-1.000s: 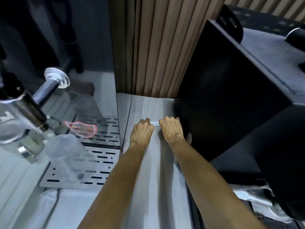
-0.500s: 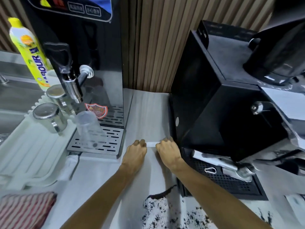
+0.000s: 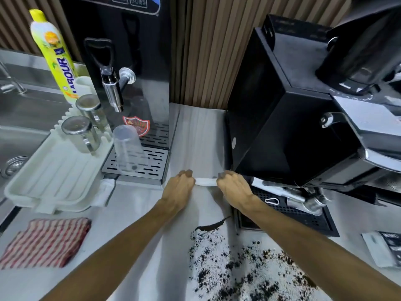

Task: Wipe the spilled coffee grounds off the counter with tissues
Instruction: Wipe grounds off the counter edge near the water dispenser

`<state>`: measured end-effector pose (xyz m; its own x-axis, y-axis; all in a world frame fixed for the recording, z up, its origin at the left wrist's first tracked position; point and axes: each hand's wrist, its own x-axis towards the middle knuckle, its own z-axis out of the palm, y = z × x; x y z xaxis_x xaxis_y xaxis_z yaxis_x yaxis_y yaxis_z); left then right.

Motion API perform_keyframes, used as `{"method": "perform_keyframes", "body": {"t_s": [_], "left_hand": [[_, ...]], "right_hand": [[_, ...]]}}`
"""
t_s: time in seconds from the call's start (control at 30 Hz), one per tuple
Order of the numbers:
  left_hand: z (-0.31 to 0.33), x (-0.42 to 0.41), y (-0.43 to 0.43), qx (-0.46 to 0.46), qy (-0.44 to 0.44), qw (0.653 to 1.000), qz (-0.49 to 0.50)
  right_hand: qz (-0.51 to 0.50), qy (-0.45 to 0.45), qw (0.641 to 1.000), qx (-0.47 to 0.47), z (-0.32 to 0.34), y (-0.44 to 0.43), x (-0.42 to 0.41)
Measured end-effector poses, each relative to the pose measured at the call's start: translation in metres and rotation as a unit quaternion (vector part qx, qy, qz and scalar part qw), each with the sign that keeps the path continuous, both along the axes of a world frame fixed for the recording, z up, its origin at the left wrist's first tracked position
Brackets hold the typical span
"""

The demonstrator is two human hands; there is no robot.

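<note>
Tissue (image 3: 206,182), one, held by left hand (image 3: 178,188), right hand (image 3: 234,187)

You can read blue letters "ARBOUR" running up the yellow bottle (image 3: 54,59), left of the water dispenser (image 3: 138,68). The dispenser's top panel (image 3: 121,2) carries small Chinese characters, partly cropped. The print on the red shield sticker (image 3: 136,125) on its front is illegible.
</note>
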<state>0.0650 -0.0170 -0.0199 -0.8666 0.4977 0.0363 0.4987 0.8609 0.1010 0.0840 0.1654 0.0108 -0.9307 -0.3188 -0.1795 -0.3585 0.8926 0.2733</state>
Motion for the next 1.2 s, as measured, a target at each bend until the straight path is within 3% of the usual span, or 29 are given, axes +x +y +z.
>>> {"method": "perform_keyframes", "body": {"t_s": [0.17, 0.37, 0.63, 0.77, 0.93, 1.2], "left_hand": [[-0.013, -0.003, 0.004, -0.038, 0.005, 0.999, -0.015], [-0.021, 0.043, -0.01, -0.041, 0.013, 0.995, -0.09], [-0.019, 0.102, -0.011, -0.029, -0.083, 0.995, -0.053], [-0.013, 0.077, -0.017, 0.032, -0.027, 0.999, -0.032], [-0.017, 0.046, -0.013, -0.009, 0.027, 0.999, -0.043], [-0.017, 0.086, -0.012, -0.034, 0.029, 0.995, -0.087]], "right_hand": [[-0.018, 0.021, 0.999, 0.019, -0.013, -0.004, 0.0], [-0.016, -0.017, 1.0, 0.012, -0.013, -0.005, 0.048], [-0.013, -0.103, 0.994, 0.032, 0.01, -0.011, 0.086], [-0.026, -0.049, 0.998, -0.005, 0.011, -0.006, 0.062], [-0.006, -0.035, 0.999, 0.04, -0.003, -0.014, 0.042], [-0.028, -0.052, 0.997, 0.048, -0.003, -0.017, 0.081]]}}
